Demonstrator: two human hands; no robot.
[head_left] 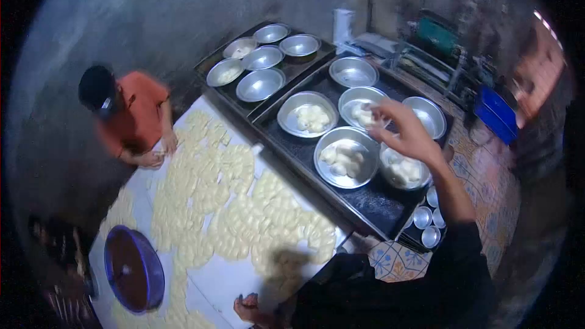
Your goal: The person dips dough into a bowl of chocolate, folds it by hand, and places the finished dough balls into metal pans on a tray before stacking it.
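My right hand (402, 129) reaches over the round metal pans on the dark tray, fingers apart and slightly blurred, and I see nothing in its grasp. Just past its fingertips, pale dough pieces (364, 114) lie in a pan (350, 94). A nearer pan (321, 173) holds more dough lumps (344, 159), and another pan (417, 184), partly under my wrist, also has dough. My left hand (247, 309) is low over the white table (204, 289), its fingers curled; whatever it may hold is hidden. Many flat dough pieces (225, 207) cover the table beside it.
A purple basin (159, 274) stands at the table's left. Across the table, a person in an orange shirt (143, 109) has both hands at the dough. A second tray (204, 67) carries several pans. Small tins (422, 216) sit low right, near a blue crate (495, 116).
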